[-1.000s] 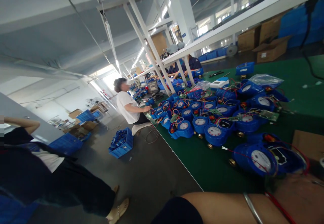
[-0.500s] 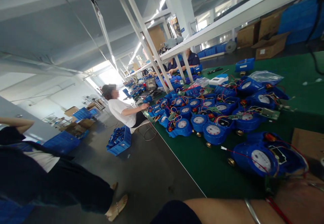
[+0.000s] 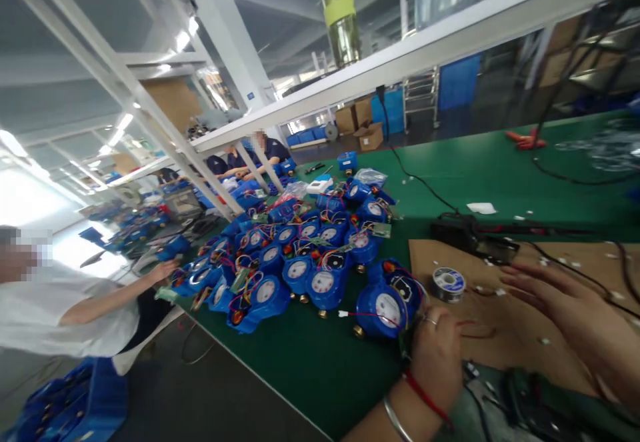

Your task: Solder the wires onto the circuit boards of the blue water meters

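My left hand (image 3: 437,349), with a ring, a red cord and a bangle, is closed at the right side of a blue water meter (image 3: 383,309). Thin red wires (image 3: 475,329) show beside its fingers, and a small green circuit board (image 3: 404,347) is at its left edge; what the fingers grip is hidden. The meter has a round white dial, a brass fitting and a loose red lead with a white plug (image 3: 343,313). Over the cardboard sheet (image 3: 525,342), my right hand (image 3: 560,315) stretches out its fingers, holding nothing visible. A solder spool (image 3: 449,284) stands between the hands.
Several wired blue meters (image 3: 300,255) crowd the green table (image 3: 295,362) to the left. A black tool holder (image 3: 473,239) lies beyond the cardboard, with red-handled pliers (image 3: 526,139) farther back. A person in white (image 3: 65,315) works at the left; a shelf (image 3: 380,62) crosses above.
The view has swung right, bringing my right hand, the solder spool and the cardboard into sight. The standing person at the left has left the frame. My left hand stays by the same meter.
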A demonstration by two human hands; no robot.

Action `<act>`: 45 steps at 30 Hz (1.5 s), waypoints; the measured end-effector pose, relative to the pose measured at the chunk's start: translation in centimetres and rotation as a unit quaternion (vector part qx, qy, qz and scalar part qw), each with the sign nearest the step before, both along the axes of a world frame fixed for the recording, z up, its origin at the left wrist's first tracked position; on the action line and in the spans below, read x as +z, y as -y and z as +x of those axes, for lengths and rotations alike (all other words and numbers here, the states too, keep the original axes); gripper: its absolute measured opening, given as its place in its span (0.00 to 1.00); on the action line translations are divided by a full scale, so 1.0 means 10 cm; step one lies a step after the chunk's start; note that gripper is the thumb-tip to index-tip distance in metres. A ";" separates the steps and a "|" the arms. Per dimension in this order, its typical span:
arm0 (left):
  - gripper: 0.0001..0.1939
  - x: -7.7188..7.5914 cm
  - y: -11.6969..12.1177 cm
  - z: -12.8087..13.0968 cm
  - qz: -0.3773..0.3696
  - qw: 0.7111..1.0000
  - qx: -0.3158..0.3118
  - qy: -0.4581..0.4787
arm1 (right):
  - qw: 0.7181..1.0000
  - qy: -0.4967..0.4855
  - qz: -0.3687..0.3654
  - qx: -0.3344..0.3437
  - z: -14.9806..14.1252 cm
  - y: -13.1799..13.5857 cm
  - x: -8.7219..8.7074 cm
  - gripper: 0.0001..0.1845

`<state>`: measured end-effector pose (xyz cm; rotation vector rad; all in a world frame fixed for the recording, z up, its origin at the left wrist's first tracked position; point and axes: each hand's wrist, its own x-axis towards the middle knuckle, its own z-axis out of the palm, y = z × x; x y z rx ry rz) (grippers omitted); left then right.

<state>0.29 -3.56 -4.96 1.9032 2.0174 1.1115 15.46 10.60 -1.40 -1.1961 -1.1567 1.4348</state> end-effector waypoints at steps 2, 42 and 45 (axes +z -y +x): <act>0.10 0.02 0.00 0.02 0.002 1.000 0.006 0.017 | 0.998 -0.040 -0.042 -0.004 -0.09 -0.10 -0.02 0.11; 0.05 -0.08 -0.37 0.05 -0.069 0.998 -0.008 -0.008 | 0.991 0.085 0.096 0.027 0.62 0.40 -0.21 0.09; 0.05 -0.09 -0.37 0.05 -0.061 0.998 -0.015 0.006 | 0.983 0.135 0.116 0.053 0.64 0.38 -0.21 0.08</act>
